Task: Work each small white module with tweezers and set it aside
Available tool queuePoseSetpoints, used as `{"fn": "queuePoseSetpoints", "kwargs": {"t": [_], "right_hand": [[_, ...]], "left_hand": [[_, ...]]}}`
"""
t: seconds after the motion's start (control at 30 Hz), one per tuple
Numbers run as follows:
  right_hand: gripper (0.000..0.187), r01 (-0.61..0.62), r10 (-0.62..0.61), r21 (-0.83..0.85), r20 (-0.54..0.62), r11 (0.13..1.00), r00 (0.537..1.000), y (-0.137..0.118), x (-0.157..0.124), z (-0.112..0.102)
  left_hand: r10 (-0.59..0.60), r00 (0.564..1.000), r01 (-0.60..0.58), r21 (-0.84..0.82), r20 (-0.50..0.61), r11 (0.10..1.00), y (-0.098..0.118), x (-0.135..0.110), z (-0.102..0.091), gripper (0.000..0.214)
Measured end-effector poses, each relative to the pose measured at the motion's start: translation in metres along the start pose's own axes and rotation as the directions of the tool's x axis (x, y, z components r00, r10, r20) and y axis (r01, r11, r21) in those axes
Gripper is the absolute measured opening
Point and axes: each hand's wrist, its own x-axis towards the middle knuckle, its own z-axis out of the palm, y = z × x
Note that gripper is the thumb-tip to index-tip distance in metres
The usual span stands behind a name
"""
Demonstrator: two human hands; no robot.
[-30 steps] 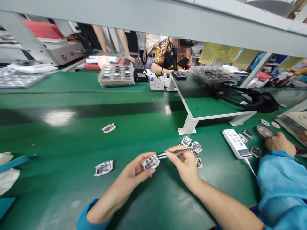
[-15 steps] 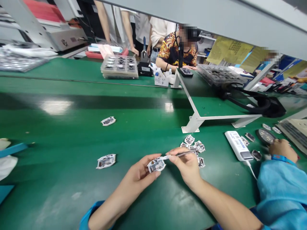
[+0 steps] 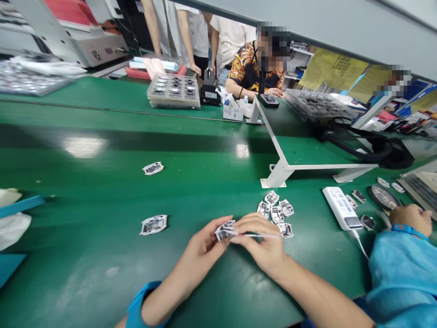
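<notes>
Held up over the green bench is a small white watch housing (image 3: 222, 231) with circuit parts inside, and my left hand (image 3: 202, 246) pinches it between thumb and fingers. My right hand (image 3: 262, 241) grips thin tweezers (image 3: 257, 235), their tips at the housing's right side; fingers hide part of the housing. Just beyond my right hand lies a cluster of similar housings, among them one at the front (image 3: 285, 230) and one at the back (image 3: 271, 197). To the left, two more rest apart: a nearer housing (image 3: 154, 224) and a farther housing (image 3: 153, 168).
A white-legged raised shelf (image 3: 309, 152) holds a black strapped headset (image 3: 382, 148). At right are a white power bank (image 3: 341, 207) with a cable, a round dark dish (image 3: 384, 197) and a co-worker's hand (image 3: 411, 218). Stacked clear trays (image 3: 174, 91) stand at the back; people are beyond.
My right hand has closed in on the housing, and the tweezers now lie lower and flatter across it. The housing is turned more in my left hand. The view has shifted slightly.
</notes>
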Motion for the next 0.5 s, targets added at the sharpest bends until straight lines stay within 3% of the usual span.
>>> {"fn": "queuePoseSetpoints", "kwargs": {"t": [0.07, 0.17, 0.5], "right_hand": [[0.004, -0.118, 0.123, 0.083, -0.058, 0.989, 0.991, 0.002, 0.002, -0.002], [0.004, -0.297, 0.303, 0.177, -0.009, 0.938, 0.953, 0.004, 0.005, -0.006], [0.018, -0.472, 0.466, 0.237, 0.083, 0.849, 0.881, 0.012, 0.006, -0.005]], "left_hand": [[-0.04, 0.998, 0.04, 0.005, -0.054, 0.999, 0.003, 0.0, -0.001, 0.043], [-0.085, 0.992, 0.083, -0.028, -0.095, 0.996, 0.005, -0.001, -0.001, 0.041], [-0.175, 0.984, 0.167, -0.165, -0.038, 0.972, 0.008, -0.004, -0.003, 0.041]]}}
